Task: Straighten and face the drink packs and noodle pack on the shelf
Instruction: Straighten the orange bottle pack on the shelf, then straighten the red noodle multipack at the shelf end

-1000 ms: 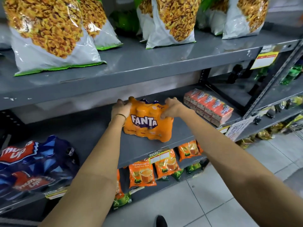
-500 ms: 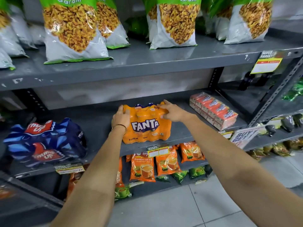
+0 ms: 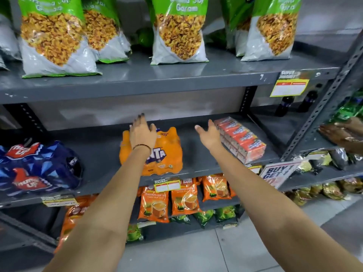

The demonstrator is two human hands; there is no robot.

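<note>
- Left hand [image 3: 142, 132]: raised over the top left of the Fanta pack, fingers [image 3: 139, 120] spread wide and pointing up toward the back of the shelf, holding nothing; thin bracelet at the wrist; contact with the pack cannot be told.
- Right hand [image 3: 210, 133]: lifted clear of the pack, palm turned inward, fingers loose and open, empty; just beside the near end of the noodle pack.
- Fanta pack [image 3: 167, 154]: orange shrink-wrapped drink multipack, standing on the middle shelf [image 3: 102, 154], logo facing out, partly hidden by the left forearm; below the left fingers, left of the right fingers.
- Noodle pack [image 3: 240, 139]: red-orange row of packets in one wrap, lying at an angle on the same shelf, right of the right fingers.
- Thums Up pack [image 3: 37, 169]: blue drink multipack, well left of the left fingers, same shelf.
- Snack bags [image 3: 176, 32]: green-and-white, upright on the shelf above both hands.
- Tea pouches [image 3: 155, 205]: orange, on the shelf beneath the Fanta pack.
- Price tag [image 3: 167, 185]: yellow, on the shelf edge under the Fanta pack.
</note>
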